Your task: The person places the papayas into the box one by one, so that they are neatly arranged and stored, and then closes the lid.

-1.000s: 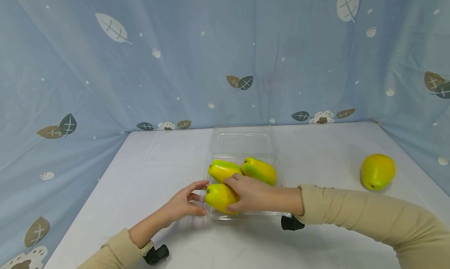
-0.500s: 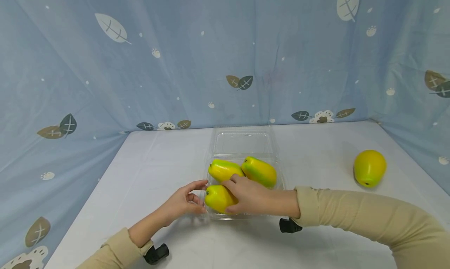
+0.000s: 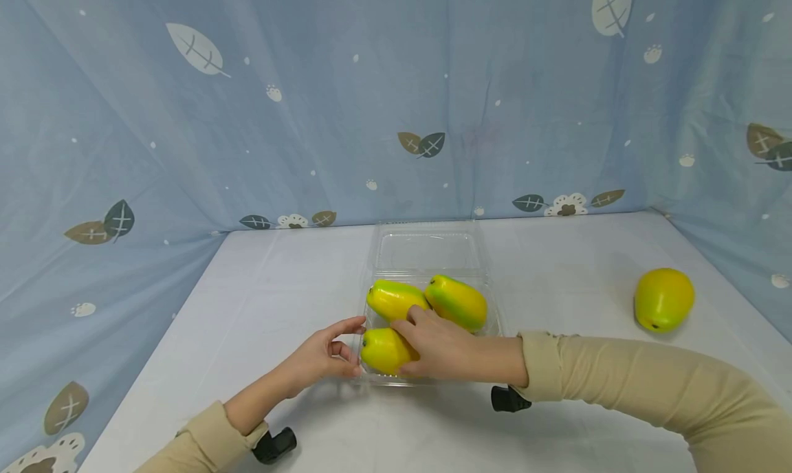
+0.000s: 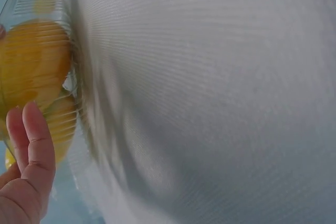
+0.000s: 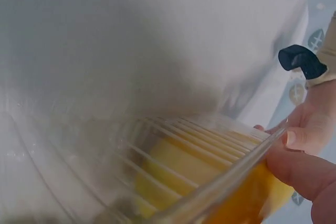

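In the head view, my right hand (image 3: 442, 346) grips a yellow-green papaya (image 3: 383, 351) by its right end, in the front left of a clear plastic clamshell box (image 3: 433, 381). Two more papayas lie behind it in the same tray, one at the left (image 3: 396, 299) and one at the right (image 3: 458, 302). My left hand (image 3: 318, 359) touches the box's left wall, its fingers relaxed and spread along it. In the left wrist view its fingers (image 4: 38, 145) lie against the ribbed side. My right thumb (image 5: 299, 169) is over the rim in the right wrist view.
A fourth papaya (image 3: 665, 300) stands alone on the white tabletop (image 3: 557, 273) at the right. The box's lid (image 3: 430, 253) lies folded back behind the tray. A blue leaf-patterned curtain (image 3: 346, 115) encloses the back and sides.
The gripped papaya has shifted slightly toward the front of the box with my right hand. The lone papaya at the right rocked left, then back right. My left hand has barely moved.
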{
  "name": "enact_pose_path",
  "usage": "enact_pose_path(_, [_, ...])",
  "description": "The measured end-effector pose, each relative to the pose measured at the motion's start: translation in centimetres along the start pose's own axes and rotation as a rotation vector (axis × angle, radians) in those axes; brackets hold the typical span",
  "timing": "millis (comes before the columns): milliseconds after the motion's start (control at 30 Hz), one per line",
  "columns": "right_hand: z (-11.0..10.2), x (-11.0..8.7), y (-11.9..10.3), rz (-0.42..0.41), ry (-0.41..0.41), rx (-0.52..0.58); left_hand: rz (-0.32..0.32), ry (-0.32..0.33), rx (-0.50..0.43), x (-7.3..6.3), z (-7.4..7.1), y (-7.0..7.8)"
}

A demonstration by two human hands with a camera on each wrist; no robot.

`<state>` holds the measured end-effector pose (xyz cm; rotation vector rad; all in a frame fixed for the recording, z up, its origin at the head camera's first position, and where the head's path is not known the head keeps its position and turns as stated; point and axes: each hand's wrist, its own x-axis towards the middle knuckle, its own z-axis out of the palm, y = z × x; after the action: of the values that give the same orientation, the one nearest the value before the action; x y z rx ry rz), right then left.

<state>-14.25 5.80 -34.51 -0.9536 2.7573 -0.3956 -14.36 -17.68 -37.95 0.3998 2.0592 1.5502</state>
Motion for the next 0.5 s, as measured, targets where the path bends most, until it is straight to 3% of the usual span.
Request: enact_pose_path(500, [-0.11,-0.21,-0.02,-0.004,-0.016,-0.024,0.006,-0.032,-0.031,-0.06,-0.05,-0.1])
